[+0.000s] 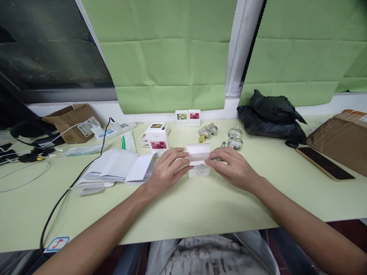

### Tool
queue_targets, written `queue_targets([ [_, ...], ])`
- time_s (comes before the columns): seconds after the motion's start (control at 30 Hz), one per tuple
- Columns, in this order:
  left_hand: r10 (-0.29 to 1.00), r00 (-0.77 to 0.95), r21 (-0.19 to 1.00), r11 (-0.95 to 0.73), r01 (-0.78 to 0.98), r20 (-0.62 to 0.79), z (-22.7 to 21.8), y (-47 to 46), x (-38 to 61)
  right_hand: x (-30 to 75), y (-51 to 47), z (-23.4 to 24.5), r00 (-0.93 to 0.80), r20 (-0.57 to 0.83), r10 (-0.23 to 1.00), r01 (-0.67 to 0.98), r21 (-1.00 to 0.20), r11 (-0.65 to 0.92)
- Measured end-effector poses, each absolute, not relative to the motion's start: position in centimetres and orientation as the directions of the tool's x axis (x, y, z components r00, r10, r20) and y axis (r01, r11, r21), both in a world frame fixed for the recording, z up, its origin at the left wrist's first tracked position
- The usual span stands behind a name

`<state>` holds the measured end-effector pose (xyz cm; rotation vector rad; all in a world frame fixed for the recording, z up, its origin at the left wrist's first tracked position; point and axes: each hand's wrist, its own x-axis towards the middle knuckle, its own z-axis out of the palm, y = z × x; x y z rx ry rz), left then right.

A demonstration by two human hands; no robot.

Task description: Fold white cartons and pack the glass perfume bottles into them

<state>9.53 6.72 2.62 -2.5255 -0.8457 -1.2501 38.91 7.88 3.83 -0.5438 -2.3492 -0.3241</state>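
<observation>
Between my two hands a small white carton [199, 170] stands on the table with its top flap raised and printed text on the side facing me. My left hand [169, 166] pinches the carton's upper left edge. At the upper right edge, the fingers of my right hand [232, 166] grip the same flap. Just behind the carton are a gold-capped bottle [202, 138] and several round silvery ornate bottles [235, 143], one partly hidden by my right hand. To the left of my left hand lie flattened white cartons [117, 164].
Printed white boxes [157, 139] are stacked behind my left hand, and two small picture boxes [188, 118] stand by the wall. A black plastic bag [272, 118], a phone [325, 163] and a cardboard box [341, 139] are on the right. A black cable [83, 172] crosses the left side.
</observation>
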Motion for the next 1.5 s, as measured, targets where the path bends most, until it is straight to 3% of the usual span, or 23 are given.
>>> queue_targets([
  [0.33, 0.318, 0.51, -0.046, -0.813, 0.58, 0.799, 2.4, 6.3, 9.5, 38.9, 7.7, 4.4, -0.649, 0.667, 0.366, 0.382, -0.131, 0.915],
  [0.4, 0.356, 0.489, 0.042, -0.839, 0.542, 0.797, 2.4, 6.1, 9.6, 38.7, 7.7, 4.4, -0.616, 0.684, 0.391, 0.349, -0.208, 0.914],
  [0.53, 0.528, 0.313, 0.349, -0.806, 0.478, 0.79, 2.8, 5.7, 10.4, 38.1, 7.6, 4.2, -0.519, 0.698, 0.493, 0.333, -0.367, 0.869],
  [0.6, 0.581, 0.271, 0.425, -0.777, 0.464, 0.767, 3.1, 5.7, 10.8, 38.0, 7.6, 4.2, -0.496, 0.681, 0.539, 0.35, -0.411, 0.841],
  [0.97, 0.573, 0.37, 0.343, -0.778, 0.526, 0.732, 2.8, 5.9, 11.0, 37.5, 7.5, 3.7, -0.545, 0.645, 0.536, 0.461, -0.304, 0.834],
  [1.33, 0.567, 0.31, 0.345, -0.763, 0.547, 0.763, 2.8, 5.6, 11.6, 37.9, 7.6, 4.2, -0.55, 0.678, 0.488, 0.378, -0.32, 0.869],
  [1.5, 0.562, 0.332, 0.336, -0.772, 0.539, 0.758, 2.9, 5.4, 11.7, 38.7, 7.9, 5.4, -0.306, 0.815, 0.492, 0.394, -0.362, 0.845],
])
